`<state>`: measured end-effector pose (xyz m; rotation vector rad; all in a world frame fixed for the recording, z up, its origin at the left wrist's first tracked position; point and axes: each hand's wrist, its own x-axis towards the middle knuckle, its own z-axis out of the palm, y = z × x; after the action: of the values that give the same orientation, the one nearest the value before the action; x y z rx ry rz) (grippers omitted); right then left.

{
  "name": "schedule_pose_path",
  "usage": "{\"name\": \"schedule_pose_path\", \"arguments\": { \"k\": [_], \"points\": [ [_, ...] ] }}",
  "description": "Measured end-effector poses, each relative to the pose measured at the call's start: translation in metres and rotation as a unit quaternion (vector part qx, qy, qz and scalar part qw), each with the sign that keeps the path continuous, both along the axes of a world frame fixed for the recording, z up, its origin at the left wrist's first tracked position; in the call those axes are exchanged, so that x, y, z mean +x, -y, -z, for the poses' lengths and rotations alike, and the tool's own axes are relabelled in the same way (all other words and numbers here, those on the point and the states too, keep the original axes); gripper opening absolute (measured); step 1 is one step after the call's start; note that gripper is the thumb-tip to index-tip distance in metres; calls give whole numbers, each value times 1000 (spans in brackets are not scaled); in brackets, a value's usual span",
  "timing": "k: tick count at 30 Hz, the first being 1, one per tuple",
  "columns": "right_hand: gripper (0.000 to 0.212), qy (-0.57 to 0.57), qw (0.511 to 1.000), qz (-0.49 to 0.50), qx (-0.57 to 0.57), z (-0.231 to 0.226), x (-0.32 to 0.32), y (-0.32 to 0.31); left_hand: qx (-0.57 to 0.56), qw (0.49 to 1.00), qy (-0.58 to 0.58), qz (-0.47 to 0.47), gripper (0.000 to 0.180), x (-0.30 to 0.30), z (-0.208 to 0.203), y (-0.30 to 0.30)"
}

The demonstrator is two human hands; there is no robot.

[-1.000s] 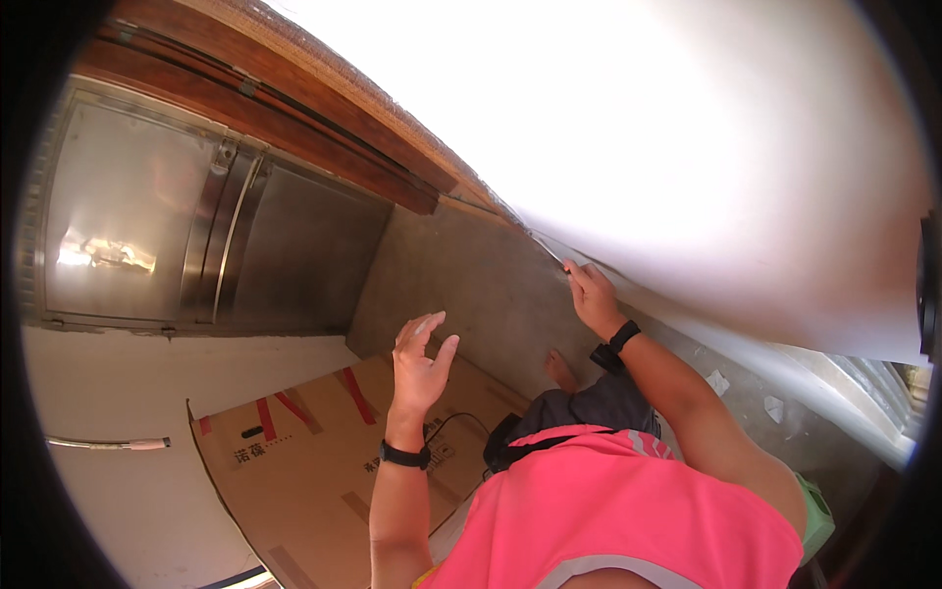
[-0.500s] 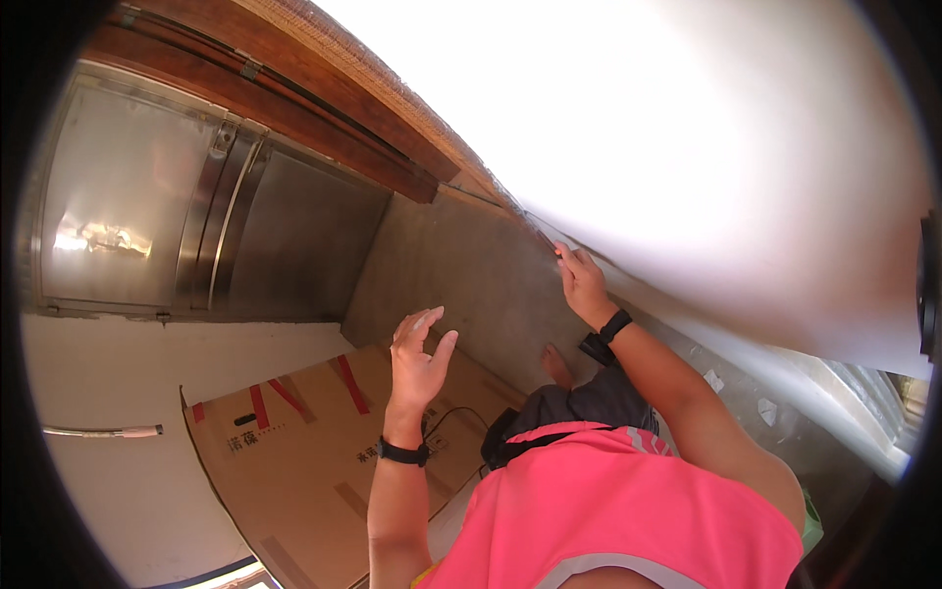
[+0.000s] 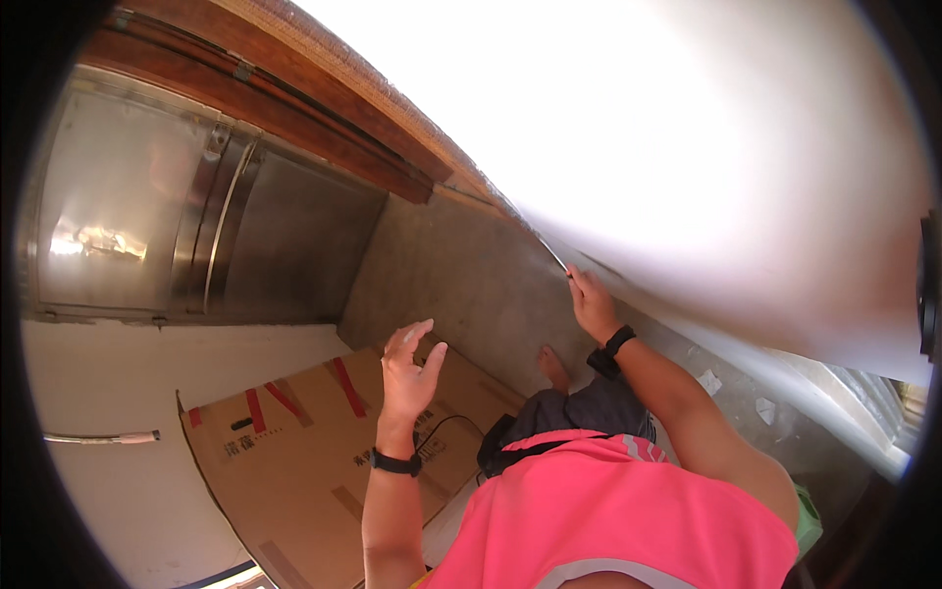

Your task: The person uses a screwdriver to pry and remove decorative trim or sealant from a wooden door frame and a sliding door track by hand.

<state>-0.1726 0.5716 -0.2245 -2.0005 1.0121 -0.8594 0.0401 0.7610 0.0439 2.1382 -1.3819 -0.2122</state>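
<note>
My right hand (image 3: 593, 306) is raised beside the edge of the white wall (image 3: 687, 147), its fingers pinched round a thin, slender tool (image 3: 562, 264) that lies along that edge. The tool's exact kind is too small to make out. My left hand (image 3: 409, 373) hangs in the air, thumb and fingers apart and holding nothing; pale dust or paste shows on a fingertip. Behind the left hand leans or lies a large brown cardboard sheet (image 3: 324, 471) with red tape strips.
A metal double door (image 3: 304, 226) stands at the left under a reddish-brown wooden frame (image 3: 294, 108). Cables stick out of the left wall (image 3: 108, 437). My bare foot (image 3: 553, 368) is on the grey floor (image 3: 461, 265). Paper scraps (image 3: 765, 410) lie at the right.
My right hand has slid slightly down and to the right along the wall edge with the thin tool. The left hand has dropped a little and drifted left, still open.
</note>
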Motion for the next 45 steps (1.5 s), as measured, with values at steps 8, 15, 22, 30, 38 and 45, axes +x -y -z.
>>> {"name": "schedule_pose_path", "arguments": {
  "k": [8,15,22,30,38,45],
  "points": [
    [41,119,989,-63,-54,-124,22,38,8,1000,20,7,34,3,-2,2],
    [37,112,992,-55,-26,-54,20,34,-6,999,34,4,33,8,-5,1],
    [35,4,994,-104,-25,-63,-15,12,-45,999,-5,-5,33,19,-3,9],
    [52,154,957,-114,-216,-297,-12,20,-86,995,16,52,33,15,-4,25],
    [53,158,924,-114,-328,-375,-29,28,-137,989,6,50,33,18,-6,29],
    [51,211,901,-90,-368,-439,-1,24,-162,986,-18,15,33,27,-8,11]
  ]
}}
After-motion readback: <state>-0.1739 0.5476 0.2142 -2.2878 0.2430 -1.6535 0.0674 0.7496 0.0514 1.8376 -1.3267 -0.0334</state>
